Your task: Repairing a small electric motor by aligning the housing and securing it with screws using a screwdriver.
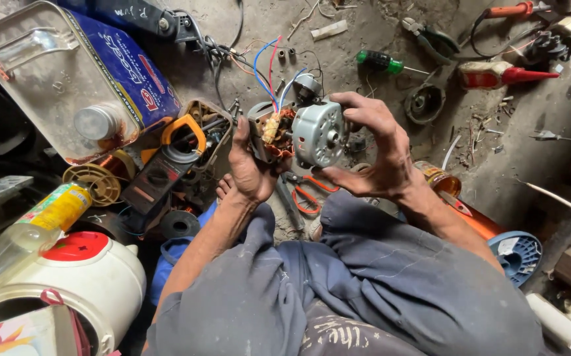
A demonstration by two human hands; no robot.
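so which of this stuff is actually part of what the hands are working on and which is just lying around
In hand:
- small electric motor, held by left hand and right hand
- its blue and red wires

Lying about:
- green-handled screwdriver
- orange-handled pliers
- red-tipped tube
- clamp meter
- metal oil tin
- white cooker
- blue spool

Soft, even daylight fills the scene, brightest on the dusty floor (391, 66) at the top right; the left edge and bottom corners fall off into shade. Shadows are short and faint — no hard edges. A mild glare sits on the metal tin (41, 86) and the pale motor housing (318, 134). Focus is sharp at the centre, while the bottle (28, 231) at lower left is soft. The wide lens bends the edges — the tin stretches outward.
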